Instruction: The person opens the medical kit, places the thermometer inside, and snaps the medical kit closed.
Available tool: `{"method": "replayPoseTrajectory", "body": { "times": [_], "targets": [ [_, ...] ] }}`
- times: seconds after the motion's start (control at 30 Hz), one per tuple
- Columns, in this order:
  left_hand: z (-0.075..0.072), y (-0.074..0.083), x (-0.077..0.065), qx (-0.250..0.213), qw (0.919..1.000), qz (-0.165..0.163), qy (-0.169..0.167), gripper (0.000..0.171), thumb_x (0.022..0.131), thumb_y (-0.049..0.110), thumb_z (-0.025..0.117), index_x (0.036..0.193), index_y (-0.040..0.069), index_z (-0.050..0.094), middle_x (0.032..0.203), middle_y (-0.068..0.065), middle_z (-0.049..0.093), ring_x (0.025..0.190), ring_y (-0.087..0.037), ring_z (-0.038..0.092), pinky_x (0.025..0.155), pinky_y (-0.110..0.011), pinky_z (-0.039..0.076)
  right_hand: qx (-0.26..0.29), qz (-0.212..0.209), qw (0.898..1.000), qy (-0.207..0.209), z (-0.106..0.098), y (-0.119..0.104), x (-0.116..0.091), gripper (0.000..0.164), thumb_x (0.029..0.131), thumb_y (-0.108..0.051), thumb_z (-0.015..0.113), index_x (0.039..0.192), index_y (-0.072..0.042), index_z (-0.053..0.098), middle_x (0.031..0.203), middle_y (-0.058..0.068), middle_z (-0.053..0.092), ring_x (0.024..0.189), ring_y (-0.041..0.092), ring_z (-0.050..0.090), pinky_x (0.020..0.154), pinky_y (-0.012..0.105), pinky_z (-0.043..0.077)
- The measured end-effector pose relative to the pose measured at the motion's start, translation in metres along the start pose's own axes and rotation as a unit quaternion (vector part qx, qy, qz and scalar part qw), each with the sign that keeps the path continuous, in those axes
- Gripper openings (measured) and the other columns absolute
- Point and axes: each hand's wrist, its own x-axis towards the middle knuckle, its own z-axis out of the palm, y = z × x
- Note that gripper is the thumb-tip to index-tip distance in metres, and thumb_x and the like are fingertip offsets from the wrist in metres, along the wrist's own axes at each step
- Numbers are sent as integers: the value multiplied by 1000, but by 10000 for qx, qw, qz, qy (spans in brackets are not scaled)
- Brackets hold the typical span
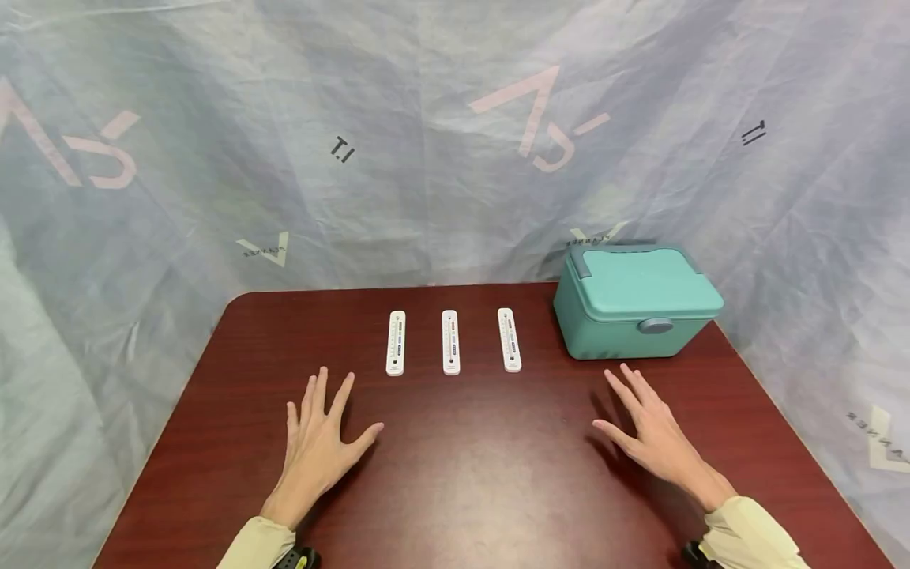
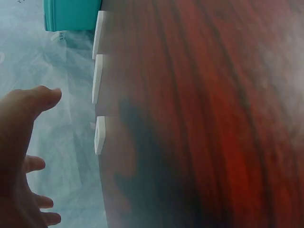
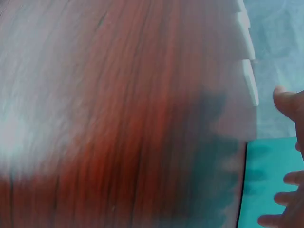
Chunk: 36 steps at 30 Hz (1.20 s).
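Three white thermometers lie in a row at the back of the table: a left one (image 1: 396,343), a middle one (image 1: 451,342) and a right one (image 1: 509,340). My left hand (image 1: 316,446) is held over the table in front of the left thermometer, fingers spread and holding nothing. On the other side my right hand (image 1: 650,431) hovers with its fingers extended, just in front of a teal lidded box (image 1: 643,304) with a grey latch. Shadows of both hands fall on the wood. In the right wrist view, the box (image 3: 270,190) appears beyond my fingers.
The dark red wooden table (image 1: 462,466) has a glossy top. Behind it and along both sides hangs a pale grey-blue printed sheet (image 1: 398,158). The box stands at the table's back right corner, its grey handle folded down around the lid.
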Motion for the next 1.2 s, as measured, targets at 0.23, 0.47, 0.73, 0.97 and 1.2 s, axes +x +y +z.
{"method": "replayPoseTrajectory", "body": {
  "times": [0.23,0.47,0.73,0.97,1.2],
  "targets": [
    [-2,10,3,-529,9976,205,399,82,76,55,70,146,25,37,153,-12,21,138,-35,21,101,-63,21,554,227,9982,89,-7,-5,3,77,83,-34,72,148,-22,32,152,12,26,134,40,28,94,60,31],
    [-2,26,10,-1071,9919,364,570,75,77,47,74,141,24,44,149,-9,30,133,-34,31,94,-61,31,454,-231,9949,876,-16,-4,6,73,76,-16,79,141,-15,45,137,11,47,125,24,41,99,10,22],
    [-2,49,21,-1667,9822,556,660,68,78,41,74,138,25,47,146,-4,36,130,-26,36,89,-56,39,358,-413,9901,1293,-35,4,7,72,68,-7,84,133,-14,54,123,5,58,111,-4,45,88,6,29],
    [1,72,30,-2192,9709,741,624,62,81,37,72,138,29,47,143,2,38,127,-19,40,87,-51,44,316,-287,9864,1585,-52,13,7,69,66,-2,84,129,-12,57,109,-1,59,94,-8,48,74,8,40],
    [7,93,38,-2662,9565,1006,640,57,83,34,71,135,25,50,141,1,41,130,-20,38,95,-49,40,374,57,9834,1773,-71,25,10,65,70,-4,83,129,-14,59,110,-9,55,96,-10,48,74,4,39]
  ]
}}
